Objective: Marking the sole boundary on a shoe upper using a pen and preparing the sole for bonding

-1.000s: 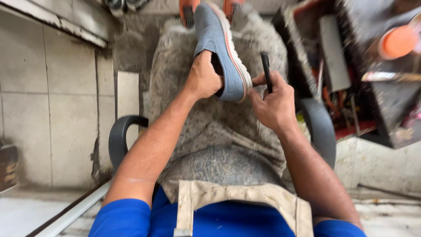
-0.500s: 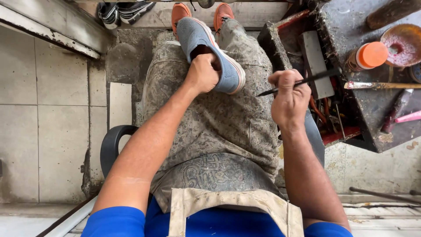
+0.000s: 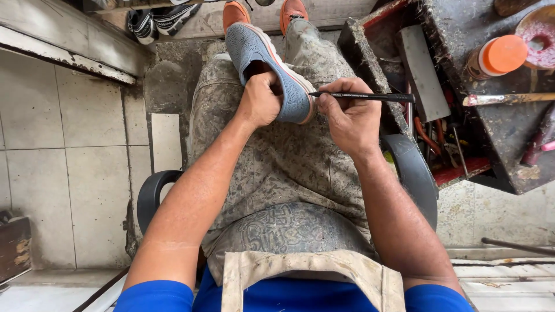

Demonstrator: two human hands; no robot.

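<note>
Shoe [image 3: 272,63] gripped in my left hand [image 3: 260,101]; right hand [image 3: 350,118] fingers pinch pen [image 3: 364,96], tip pointing left, touching the sole edge.

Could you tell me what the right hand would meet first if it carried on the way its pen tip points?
Probably the sole edge of the blue-grey fabric sneaker: the right hand aims the slim black pen leftward, its tip nearly touching there, though depth is unclear.

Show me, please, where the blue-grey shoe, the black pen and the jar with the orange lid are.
blue-grey shoe [image 3: 245,43]: head view, on the upper near the toe.
black pen [image 3: 370,96]: head view, on the middle of the barrel, right of the right hand.
jar with the orange lid [image 3: 504,54]: head view, on the lid's top.
</note>
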